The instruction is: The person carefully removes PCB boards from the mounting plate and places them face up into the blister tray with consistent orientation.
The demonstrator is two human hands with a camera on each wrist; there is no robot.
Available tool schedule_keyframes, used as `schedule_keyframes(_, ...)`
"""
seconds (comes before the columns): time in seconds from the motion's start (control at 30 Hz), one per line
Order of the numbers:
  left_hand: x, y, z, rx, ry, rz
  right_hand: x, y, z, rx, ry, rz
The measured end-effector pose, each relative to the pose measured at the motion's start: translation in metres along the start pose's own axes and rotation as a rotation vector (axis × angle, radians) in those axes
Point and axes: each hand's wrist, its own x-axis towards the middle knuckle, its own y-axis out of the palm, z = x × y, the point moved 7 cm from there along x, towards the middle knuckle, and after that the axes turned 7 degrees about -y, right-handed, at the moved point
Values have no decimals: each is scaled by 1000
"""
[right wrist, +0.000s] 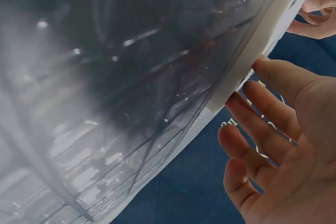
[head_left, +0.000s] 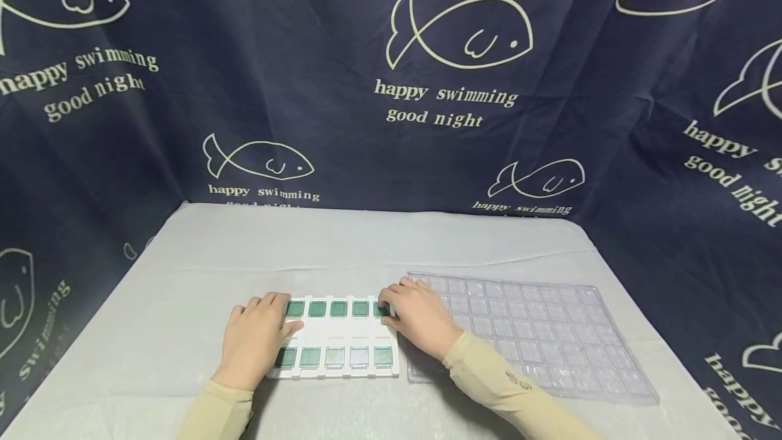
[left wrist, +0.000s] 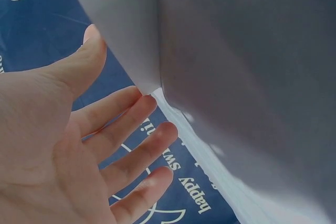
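In the head view, a white foam tray (head_left: 332, 329) lies on the table with two rows of small green circuit boards (head_left: 360, 309), several in each. My left hand (head_left: 256, 335) rests at its left end, thumb over the top and fingers by the far-left corner. The left wrist view shows these fingers (left wrist: 139, 145) relaxed and fairly straight beside the tray's edge (left wrist: 123, 30). At the far-right corner, my right hand (head_left: 421, 314) pinches the end circuit board (head_left: 381, 309) between thumb and fingertips. From the right wrist, that hand (right wrist: 283, 124) is beside the tray's edge, its other fingers bent.
Right of the foam tray lies a large clear plastic tray (head_left: 537, 331) divided into many square compartments. My right forearm crosses over its near-left part. The white-covered table (head_left: 342, 243) ends at a dark blue fish-print curtain (head_left: 342, 73).
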Motion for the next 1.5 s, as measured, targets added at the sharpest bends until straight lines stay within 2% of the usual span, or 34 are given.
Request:
schedule_keyframes(0.43,0,0,0,5,-5,11,7,-3,3,-10,-27,17)
schedule_keyframes(0.73,0,1,1,-15,-42,55,9,-4,3,-34,-50,30)
schedule_keyframes(0.97,1,-1,-1,-20,-40,50,10,-5,3,-51,-82,17)
schedule_keyframes(1.27,2,0,-1,-27,-41,54,9,-5,2,-56,-83,25)
schedule_keyframes(1.5,1,0,0,-29,-30,40,8,-8,4,-87,-97,-2)
